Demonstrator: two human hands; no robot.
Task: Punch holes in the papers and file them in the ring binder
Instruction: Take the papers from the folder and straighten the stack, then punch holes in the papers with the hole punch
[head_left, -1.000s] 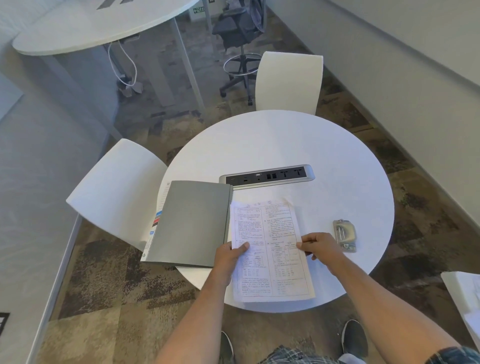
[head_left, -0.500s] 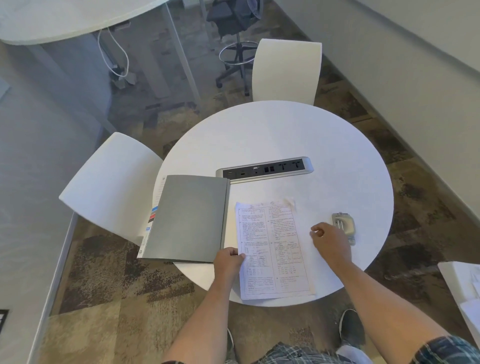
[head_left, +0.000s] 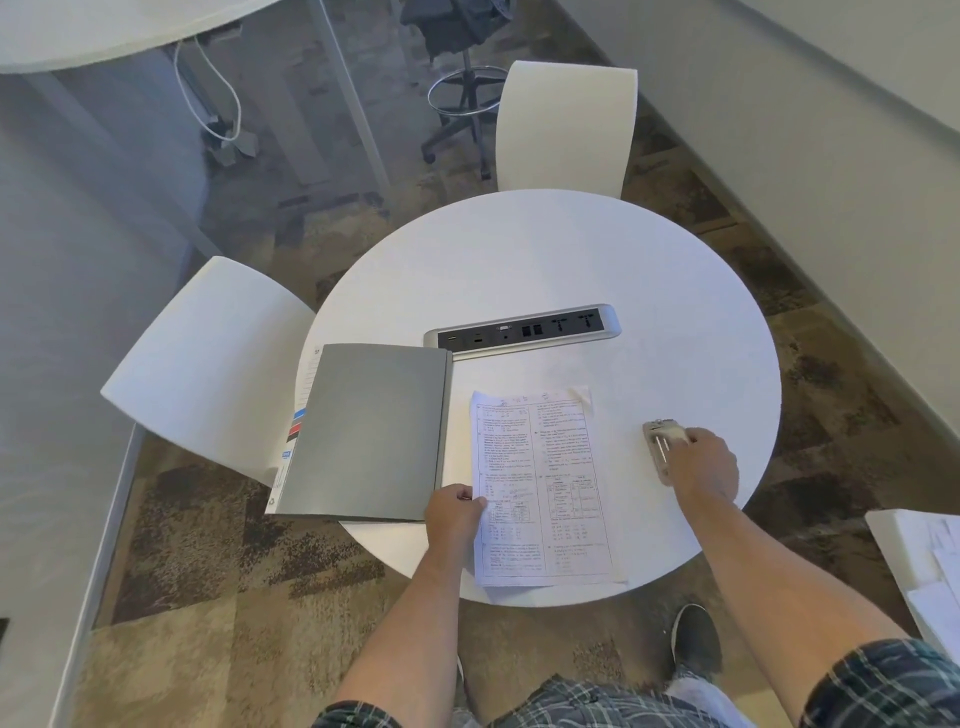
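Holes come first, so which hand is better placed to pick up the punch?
Right. The right hand already rests on the hole punch, while the left hand pins the papers beside the binder.

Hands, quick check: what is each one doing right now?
Left hand: pinching the left edge of the papers, which lie flat on the table.
Right hand: closing over the hole punch; a firm grip cannot be told.

Round white table, two white chairs, patterned brown carpet.
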